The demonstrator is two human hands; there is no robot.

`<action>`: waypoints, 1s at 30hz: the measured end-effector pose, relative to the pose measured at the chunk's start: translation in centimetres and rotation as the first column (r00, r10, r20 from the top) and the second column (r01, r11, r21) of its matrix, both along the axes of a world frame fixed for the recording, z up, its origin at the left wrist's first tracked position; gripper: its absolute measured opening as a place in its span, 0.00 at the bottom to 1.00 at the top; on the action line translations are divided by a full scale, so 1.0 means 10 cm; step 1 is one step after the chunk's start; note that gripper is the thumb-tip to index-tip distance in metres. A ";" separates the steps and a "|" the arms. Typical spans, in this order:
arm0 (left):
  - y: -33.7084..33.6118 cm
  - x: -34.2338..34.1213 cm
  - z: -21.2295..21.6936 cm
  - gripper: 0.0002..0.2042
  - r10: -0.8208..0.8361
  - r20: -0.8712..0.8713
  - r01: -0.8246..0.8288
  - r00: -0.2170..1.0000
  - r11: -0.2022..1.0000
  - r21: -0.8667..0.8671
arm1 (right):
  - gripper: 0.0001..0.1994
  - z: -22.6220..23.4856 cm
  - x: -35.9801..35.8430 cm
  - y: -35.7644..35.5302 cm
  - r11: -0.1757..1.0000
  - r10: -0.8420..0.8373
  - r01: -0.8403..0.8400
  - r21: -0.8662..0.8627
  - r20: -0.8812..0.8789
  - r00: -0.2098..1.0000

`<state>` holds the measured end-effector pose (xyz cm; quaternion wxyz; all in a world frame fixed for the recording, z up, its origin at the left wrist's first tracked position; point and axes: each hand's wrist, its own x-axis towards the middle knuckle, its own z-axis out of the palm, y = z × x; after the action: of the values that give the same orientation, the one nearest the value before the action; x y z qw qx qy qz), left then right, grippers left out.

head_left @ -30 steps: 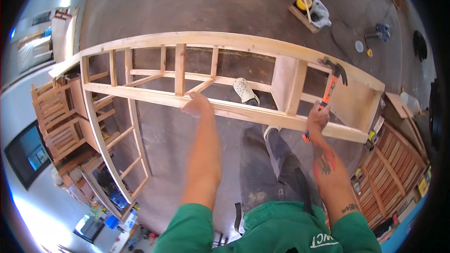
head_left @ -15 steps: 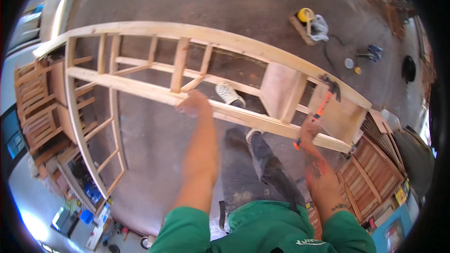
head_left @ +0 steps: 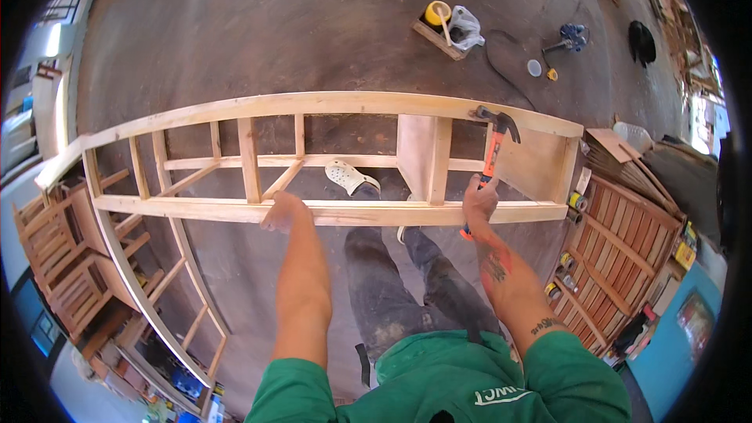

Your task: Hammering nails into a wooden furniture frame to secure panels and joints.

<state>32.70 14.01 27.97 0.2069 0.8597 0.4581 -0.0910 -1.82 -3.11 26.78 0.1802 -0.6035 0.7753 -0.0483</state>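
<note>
A long, pale wooden frame [head_left: 345, 213] with several cross-pieces stretches across in front of me. My left hand [head_left: 288, 213] is closed around its near rail, just right of an upright post [head_left: 249, 158]. To the right, my right hand [head_left: 479, 202] grips a claw hammer [head_left: 491, 153] by its orange and black handle, over the near rail. The dark hammer head is by the far rail [head_left: 376, 102]; whether it touches the wood I cannot tell. Thin wooden panels [head_left: 536, 158] fill part of the frame's right end.
My foot in a white clog [head_left: 351, 177] is within the frame's outline. Beyond lie a wooden tray [head_left: 440, 39] with a yellow container and plastic bag, and a blue power tool [head_left: 573, 37]. Slatted wood [head_left: 619, 254] stands at right, wooden chairs [head_left: 66, 247] at left.
My view has turned, so the frame now lies more level and lower in the picture. Both hands keep their places along the near rail, the hammer still in the right.
</note>
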 end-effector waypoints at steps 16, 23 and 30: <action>-0.02 0.02 -0.11 0.30 0.053 0.025 -0.055 0.998 0.997 0.053 | 0.20 -0.02 -0.03 -0.03 0.997 -0.008 0.009 0.079 -0.015 1.000; -0.04 0.02 -0.05 0.30 0.033 -0.016 -0.032 0.999 0.998 0.059 | 0.20 0.00 -0.01 -0.03 0.998 0.009 -0.008 0.061 -0.022 1.000; -0.05 0.02 0.02 0.31 0.028 -0.017 -0.028 0.999 0.999 0.028 | 0.19 -0.04 -0.02 -0.02 0.999 0.018 -0.015 0.041 -0.059 0.998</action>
<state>32.89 13.54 28.16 0.1925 0.8551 0.4730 -0.0891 -2.07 -3.27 26.37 0.1697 -0.6072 0.7761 -0.0131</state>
